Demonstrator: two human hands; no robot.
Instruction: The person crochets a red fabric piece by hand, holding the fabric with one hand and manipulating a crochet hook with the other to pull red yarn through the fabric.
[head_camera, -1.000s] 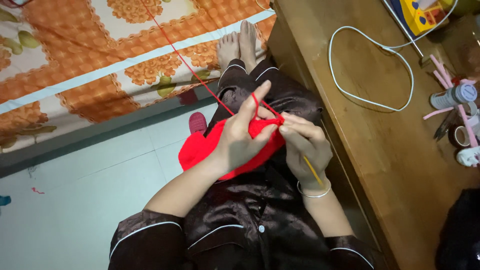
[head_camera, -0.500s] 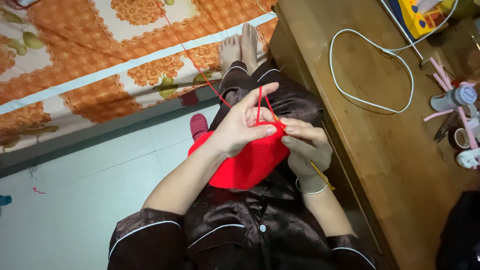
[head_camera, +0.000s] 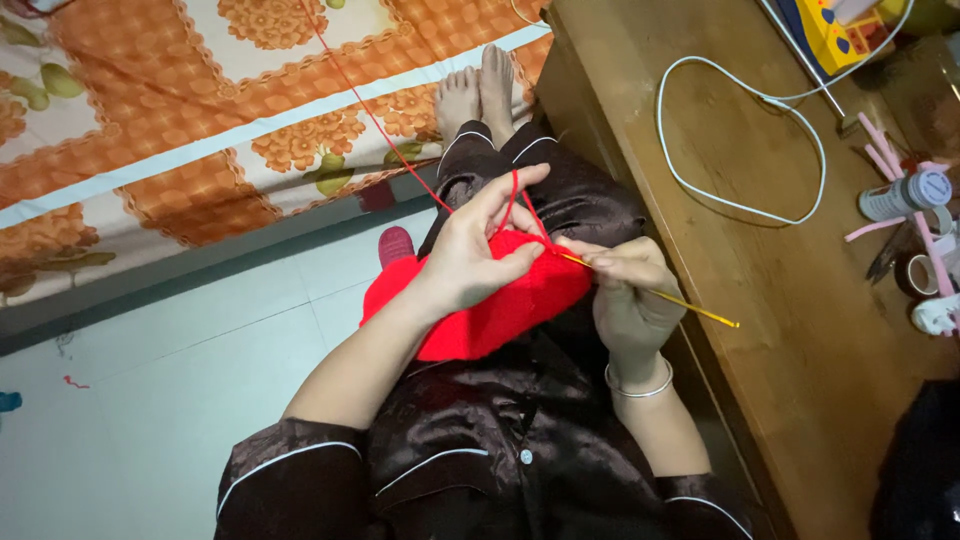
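Resting on my lap, the red crochet piece (head_camera: 490, 305) is pinched at its top edge by my left hand (head_camera: 478, 250), whose raised forefinger tensions the red yarn (head_camera: 375, 120) running off over the bed (head_camera: 200, 130). My right hand (head_camera: 625, 290) is closed on the yellow hook (head_camera: 660, 296), working that edge. A wooden table (head_camera: 740, 260) with a white cable (head_camera: 740, 130) stands at my right, pale floor tiles (head_camera: 150, 400) at my left.

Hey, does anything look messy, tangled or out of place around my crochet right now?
Nothing stands out. The red yarn strand runs cleanly from the bed to your left hand, the right hand holds the yellow crochet hook, and the white cable lies loosely looped on the wooden table.
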